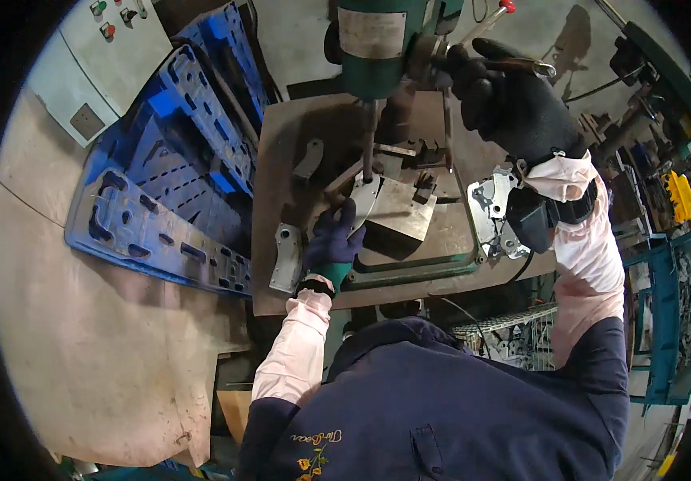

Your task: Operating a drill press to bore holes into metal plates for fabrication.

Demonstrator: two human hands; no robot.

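My left hand [332,240], in a purple and green glove, pinches the near end of a flat metal plate [364,199]. The plate lies against a shiny metal block [403,210], with the drill press spindle [369,144] coming down on or just above its far end. Black-gloved, my right hand [509,104] is closed round a feed lever [513,64] at the right side of the green drill press [373,76]. Two similar curved plates lie left of the block: one plate [309,159] farther back, another plate [286,256] beside my left hand.
Several silver brackets [493,210] lie at the right of the worktable [457,268]. Blue plastic pallets [169,232] lean at the left, below a control cabinet [105,60]. A wire basket [521,337] with metal parts stands under the table's near edge. A teal rack [670,321] stands far right.
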